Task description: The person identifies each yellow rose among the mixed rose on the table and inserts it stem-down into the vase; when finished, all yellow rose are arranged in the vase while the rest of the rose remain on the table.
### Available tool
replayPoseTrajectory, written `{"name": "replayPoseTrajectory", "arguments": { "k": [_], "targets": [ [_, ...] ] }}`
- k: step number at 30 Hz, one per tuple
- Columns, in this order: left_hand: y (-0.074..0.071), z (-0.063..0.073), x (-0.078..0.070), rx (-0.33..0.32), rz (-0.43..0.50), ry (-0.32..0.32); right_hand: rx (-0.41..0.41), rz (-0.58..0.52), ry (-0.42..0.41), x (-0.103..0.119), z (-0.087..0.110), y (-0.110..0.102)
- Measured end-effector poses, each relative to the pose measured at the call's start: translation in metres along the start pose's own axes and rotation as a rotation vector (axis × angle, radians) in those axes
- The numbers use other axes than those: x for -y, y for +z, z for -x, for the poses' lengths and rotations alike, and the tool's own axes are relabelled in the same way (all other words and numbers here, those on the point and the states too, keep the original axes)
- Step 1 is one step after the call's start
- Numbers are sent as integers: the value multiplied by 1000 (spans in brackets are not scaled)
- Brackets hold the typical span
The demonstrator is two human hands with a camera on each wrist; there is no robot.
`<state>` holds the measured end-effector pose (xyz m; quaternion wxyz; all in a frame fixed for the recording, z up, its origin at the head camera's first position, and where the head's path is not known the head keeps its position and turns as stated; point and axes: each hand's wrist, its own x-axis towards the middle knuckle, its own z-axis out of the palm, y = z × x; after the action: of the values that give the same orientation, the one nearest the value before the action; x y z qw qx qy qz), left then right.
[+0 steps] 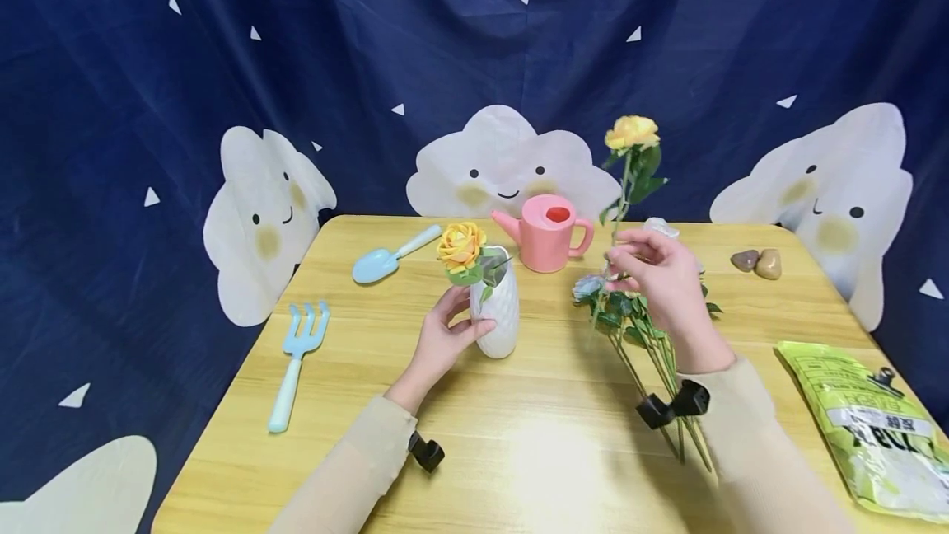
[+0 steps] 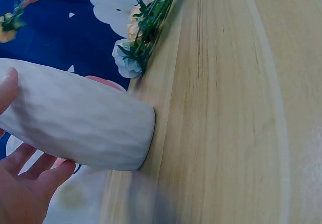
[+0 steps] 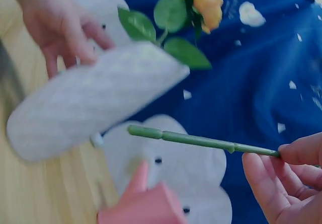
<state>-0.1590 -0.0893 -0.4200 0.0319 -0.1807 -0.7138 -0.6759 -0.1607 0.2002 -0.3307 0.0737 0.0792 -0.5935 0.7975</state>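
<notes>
Yellow ruffled-petal rose (image 1: pixel 632 132) on a slender jointed green stem (image 3: pixel 198 141) is held nearly upright above the wood-grained surface (image 1: pixel 371 336); right hand (image 1: pixel 660 274) pinches the stem between thumb and fingers. Left hand (image 1: pixel 448 328) has its fingers curled round a white rippled tapering vase (image 1: pixel 497 320) containing an orange layered-petal rose (image 1: pixel 461 246).

The left hand (image 1: pixel 445 330) holds a white vase (image 1: pixel 500 320) containing an orange rose (image 1: pixel 461 247); right of it, the right hand (image 1: pixel 665 280) pinches a yellow rose (image 1: pixel 632 133).
</notes>
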Motion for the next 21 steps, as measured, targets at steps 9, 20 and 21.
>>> {"name": "replayPoseTrajectory", "arguments": {
  "k": [9,20,21],
  "targets": [
    [2,0,-2,5,-10,-8,11,-30,-234,39,-32,62],
    [2,0,-1,2,-35,-11,49,42,-430,61,-54,105],
    [2,0,-1,0,-39,-9,55,60,-441,59,-55,107]
  ]
}}
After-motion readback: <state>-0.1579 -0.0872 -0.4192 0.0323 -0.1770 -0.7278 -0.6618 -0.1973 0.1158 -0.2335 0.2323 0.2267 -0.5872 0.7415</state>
